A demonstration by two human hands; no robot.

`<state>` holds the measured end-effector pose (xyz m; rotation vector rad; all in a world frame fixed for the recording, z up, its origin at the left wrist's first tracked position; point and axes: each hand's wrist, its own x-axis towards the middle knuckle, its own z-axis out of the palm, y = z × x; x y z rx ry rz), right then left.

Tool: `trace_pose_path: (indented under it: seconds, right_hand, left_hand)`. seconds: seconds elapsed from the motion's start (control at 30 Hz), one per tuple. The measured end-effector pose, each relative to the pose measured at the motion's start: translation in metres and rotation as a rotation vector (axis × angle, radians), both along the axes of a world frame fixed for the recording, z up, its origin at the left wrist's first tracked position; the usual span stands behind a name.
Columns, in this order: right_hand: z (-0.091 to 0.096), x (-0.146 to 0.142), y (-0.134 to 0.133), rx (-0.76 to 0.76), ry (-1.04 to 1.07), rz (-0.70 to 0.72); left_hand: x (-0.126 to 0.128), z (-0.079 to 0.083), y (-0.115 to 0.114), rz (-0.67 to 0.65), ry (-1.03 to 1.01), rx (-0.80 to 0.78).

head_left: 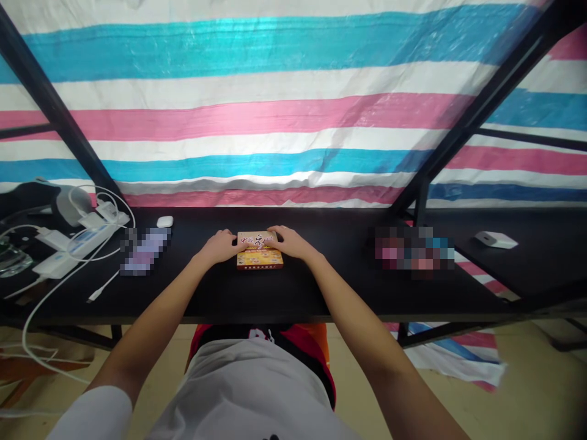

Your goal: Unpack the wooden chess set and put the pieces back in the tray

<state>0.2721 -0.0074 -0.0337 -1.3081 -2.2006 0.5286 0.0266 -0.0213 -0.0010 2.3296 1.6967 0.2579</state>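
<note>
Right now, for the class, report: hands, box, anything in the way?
Left hand and right hand touching box, one each side. Box flat on black table. Nothing seen blocking; white case off left.

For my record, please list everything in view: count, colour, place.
Box: 1, yellow and brown, centre
Power strip: 1, white, left
Cables: several, white, left
Small case: 1, white, left
Pixelated patches: 2, mixed colours, left and right
Block: 1, white, right tabletop
Unclear objects: several, dark or transparent, left
Tabletops: 2, black, centre and right
Sheet: 1, striped white, blue and pink, behind
Frame bars: several, black, sides
Shirt: 1, grey, bottom
Left hand: 1, bare, box's left
Right hand: 1, bare, box's right
</note>
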Motion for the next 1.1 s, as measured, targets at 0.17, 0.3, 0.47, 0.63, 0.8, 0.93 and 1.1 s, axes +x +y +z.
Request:
trace_pose_path:
  seconds: [0.17, 0.3, 0.47, 0.63, 0.8, 0.93, 1.1]
  right_hand:
    - [-0.0021, 0.0012, 0.0009, 0.013, -0.007, 0.004]
    - [-0.0034, 0.0017, 0.0019, 0.023, -0.012, 0.011]
    - [-0.0037, 0.0017, 0.0023, 0.019, -0.017, 0.007]
    - [-0.0037, 0.0018, 0.0020, 0.010, -0.022, -0.004]
    - [-0.0018, 0.0000, -0.0001, 0.042, -0.053, -0.012]
    - [-0.0009, -0.0017, -0.0002, 0.032, -0.098, -0.104]
    - [-0.0056, -0.0015, 0.0050, -0.006, -0.128, -0.184]
  left_hand:
    - [0.0001, -0.0018, 0.0012, -0.002, -0.055, -0.011]
    - [-0.0006, -0.0027, 0.0025, -0.010, -0.059, -0.011]
    - [-0.0015, -0.0042, 0.0038, -0.012, -0.053, 0.000]
    - [-0.0032, -0.0070, 0.0055, -0.020, -0.086, 0.007]
    - [-0.0032, -0.0094, 0.0065, -0.035, -0.106, 0.005]
    - [-0.0010, -0.0097, 0.0062, -0.031, -0.106, 0.001]
    - [0.0026, -0.0104, 0.0056, 0.012, -0.142, 0.011]
